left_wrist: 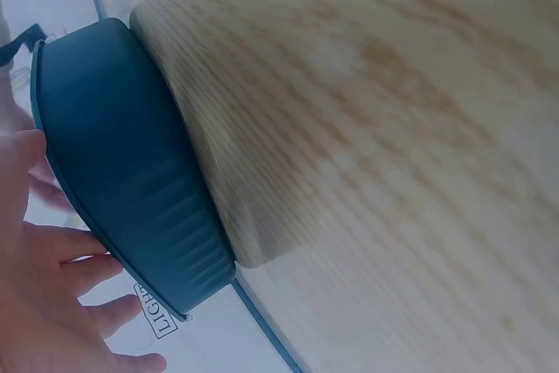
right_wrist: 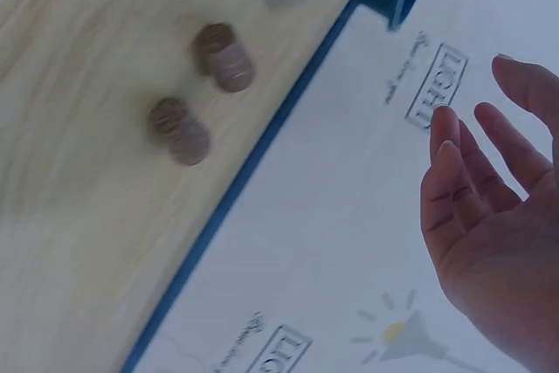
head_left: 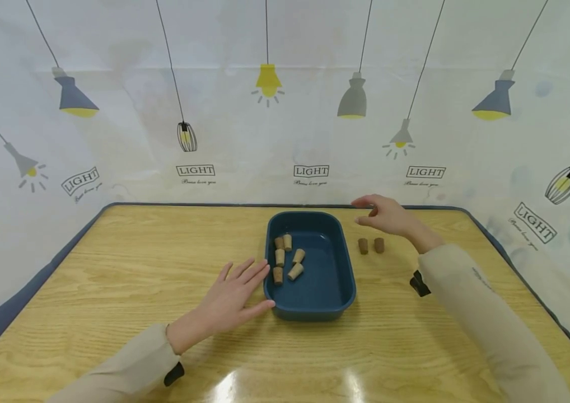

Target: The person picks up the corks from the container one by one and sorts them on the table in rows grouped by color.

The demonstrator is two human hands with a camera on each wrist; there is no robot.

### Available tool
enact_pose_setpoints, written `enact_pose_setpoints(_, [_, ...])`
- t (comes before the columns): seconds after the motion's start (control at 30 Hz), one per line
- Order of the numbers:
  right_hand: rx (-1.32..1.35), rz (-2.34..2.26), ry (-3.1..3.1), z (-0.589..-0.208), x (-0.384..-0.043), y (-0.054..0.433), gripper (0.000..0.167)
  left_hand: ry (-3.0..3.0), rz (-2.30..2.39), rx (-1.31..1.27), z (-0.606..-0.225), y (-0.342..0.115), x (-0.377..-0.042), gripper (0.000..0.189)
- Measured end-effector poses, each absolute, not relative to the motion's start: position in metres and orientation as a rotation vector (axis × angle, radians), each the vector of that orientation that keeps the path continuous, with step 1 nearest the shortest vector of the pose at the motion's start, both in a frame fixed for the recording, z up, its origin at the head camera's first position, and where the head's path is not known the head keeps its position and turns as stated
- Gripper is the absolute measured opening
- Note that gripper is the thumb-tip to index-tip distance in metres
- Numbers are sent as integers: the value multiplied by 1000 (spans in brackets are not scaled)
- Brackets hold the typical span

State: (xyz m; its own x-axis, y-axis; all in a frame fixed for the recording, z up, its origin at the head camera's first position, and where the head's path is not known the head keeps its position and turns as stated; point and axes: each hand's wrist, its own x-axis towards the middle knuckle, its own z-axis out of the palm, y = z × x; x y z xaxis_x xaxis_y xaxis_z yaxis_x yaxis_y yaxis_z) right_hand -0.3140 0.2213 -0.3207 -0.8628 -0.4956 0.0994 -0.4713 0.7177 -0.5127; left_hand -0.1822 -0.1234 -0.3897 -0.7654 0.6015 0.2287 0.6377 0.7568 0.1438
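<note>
Right hand [head_left: 386, 216] empty, fingers loosely bent, above two outer corks [head_left: 363, 246]; left hand [head_left: 234, 295] grasping nothing, fingers extended against the blue tray [head_left: 324, 274]. Six inner corks [head_left: 279, 257] lie within; the outer pair remains on the table [head_left: 139, 268], right of the tray, so collecting appears mostly complete. The pair seemingly stands upright, axes vertical; the nearest-right inner cork slants from near left to far right.

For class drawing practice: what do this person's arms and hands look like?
The left hand and right hand are ungloved. The left sleeve and right sleeve are beige, each with a black piece at its edge; the right one bears small dark lettering.
</note>
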Motion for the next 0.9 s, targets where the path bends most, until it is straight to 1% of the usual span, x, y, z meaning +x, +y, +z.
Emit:
enact_pose_setpoints(0.23, [-938,-821,2837,-300,-314,183,40,-2775,-306,-991,-390,-124,-184,71])
enact_pose_setpoints(0.43, [-1030,-821,2786,-293,-315,156,40,-2774,-290,-984,-389,-124,-184,71])
enact_pose_setpoints(0.6, [-1090,-826,2749,-298,-316,138,39,-2770,-288,-982,-389,-124,-183,71])
enact_pose_setpoints(0.9, [-1051,-809,2703,-313,-311,110,40,-2772,-299,-987,-391,-123,-182,71])
